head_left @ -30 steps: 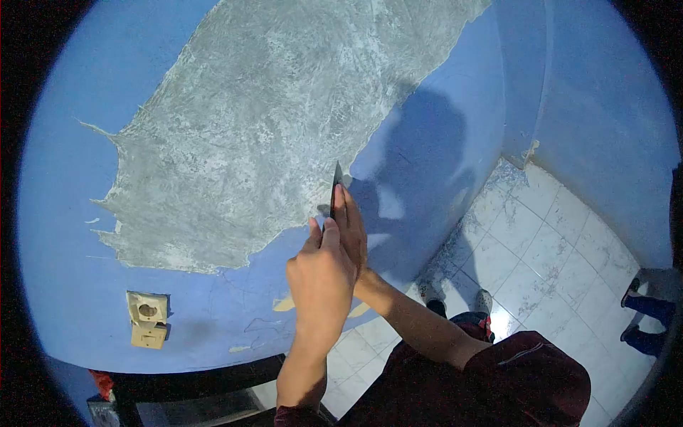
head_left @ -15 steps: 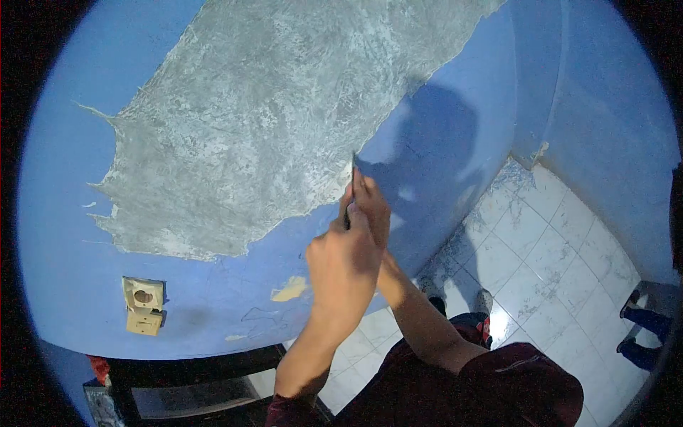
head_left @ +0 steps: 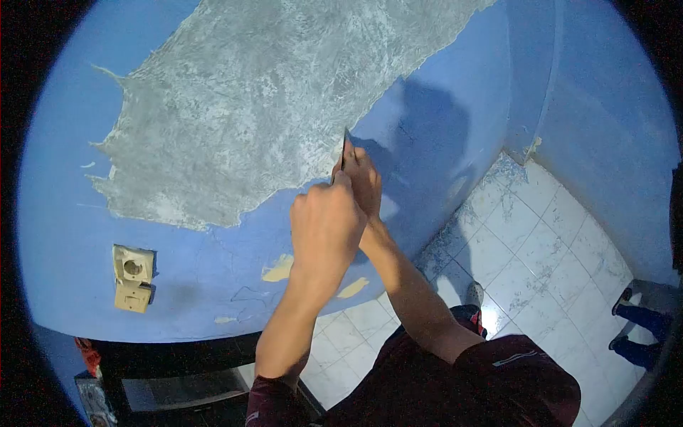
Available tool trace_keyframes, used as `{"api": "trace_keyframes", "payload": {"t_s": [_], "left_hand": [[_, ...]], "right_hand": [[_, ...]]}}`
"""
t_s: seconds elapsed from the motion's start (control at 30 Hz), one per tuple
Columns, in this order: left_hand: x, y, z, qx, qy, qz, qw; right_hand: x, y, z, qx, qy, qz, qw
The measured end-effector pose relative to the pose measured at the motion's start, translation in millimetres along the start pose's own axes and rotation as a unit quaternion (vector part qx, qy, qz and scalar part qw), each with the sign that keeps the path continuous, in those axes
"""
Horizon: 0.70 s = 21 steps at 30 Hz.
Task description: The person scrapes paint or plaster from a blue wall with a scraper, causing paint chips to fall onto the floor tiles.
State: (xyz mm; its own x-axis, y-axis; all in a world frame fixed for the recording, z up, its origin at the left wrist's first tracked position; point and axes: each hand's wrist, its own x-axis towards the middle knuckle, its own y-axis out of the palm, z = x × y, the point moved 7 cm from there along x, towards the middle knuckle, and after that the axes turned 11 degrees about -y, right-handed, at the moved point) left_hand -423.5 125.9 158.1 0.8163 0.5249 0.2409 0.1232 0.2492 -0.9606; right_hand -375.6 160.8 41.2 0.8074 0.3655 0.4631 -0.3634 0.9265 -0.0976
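Your thin blade [head_left: 346,138] stood tip up at the lower right edge of the bare grey patch [head_left: 249,107], showing only a sliver. Your left hand [head_left: 327,220] curled its fingers closed around the mostly hidden lower end, seemingly for control; your right hand [head_left: 367,181] laid bent fingers alongside, likely bracing, their grip impossible to tell. Blue paint [head_left: 469,78] bordered the patch.

A glossy floor of square white, grey-veined tiles [head_left: 544,260] runs from the corner, with thin dark joints. Small greyish-blue flakes [head_left: 511,171] are strewn over it — thickest in the corner and at the foot of the blue painted wall [head_left: 192,256], sparser farther out. A pale grey shoe tip [head_left: 476,292] rests on the tiles — well apart from another person's dark shoes [head_left: 623,297] at far right.
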Motion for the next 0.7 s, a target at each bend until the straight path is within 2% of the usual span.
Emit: {"api": "trace_keyframes", "payload": {"t_s": [0.07,0.13,0.17,0.27,0.33,0.37,0.43,0.5,0.6,0.7], "left_hand": [[1,-7,0,-0.018,-0.001,-0.024,1.000],[-3,-8,7,-0.038,-0.014,-0.036,0.999],[3,-5,10,-0.037,-0.009,-0.029,0.999],[-8,-7,8,-0.031,0.003,-0.017,0.999],[-11,-9,1,-0.025,0.027,-0.020,0.999],[-13,-8,5,-0.036,0.003,-0.027,0.999],[-14,-6,6,-0.048,-0.017,-0.033,0.998],[-10,-4,7,-0.050,-0.026,-0.039,0.998],[1,-2,5,-0.077,0.009,-0.055,0.996],[-7,-12,6,-0.077,-0.008,-0.051,0.996]], "right_hand": [[13,3,-2,0.058,0.016,-0.004,0.998],[11,-12,14,-0.101,-0.108,-0.128,0.981],[13,-8,13,-0.098,-0.114,-0.127,0.980],[6,-7,14,-0.049,-0.059,-0.036,0.996],[1,1,9,-0.055,-0.058,-0.063,0.995],[-3,6,3,-0.060,-0.052,-0.082,0.993],[-6,9,-1,-0.065,-0.037,-0.056,0.996],[-6,4,4,-0.029,-0.107,-0.117,0.987],[1,4,-11,-0.031,-0.057,-0.072,0.995],[-6,8,0,-0.059,-0.120,-0.083,0.987]]}}
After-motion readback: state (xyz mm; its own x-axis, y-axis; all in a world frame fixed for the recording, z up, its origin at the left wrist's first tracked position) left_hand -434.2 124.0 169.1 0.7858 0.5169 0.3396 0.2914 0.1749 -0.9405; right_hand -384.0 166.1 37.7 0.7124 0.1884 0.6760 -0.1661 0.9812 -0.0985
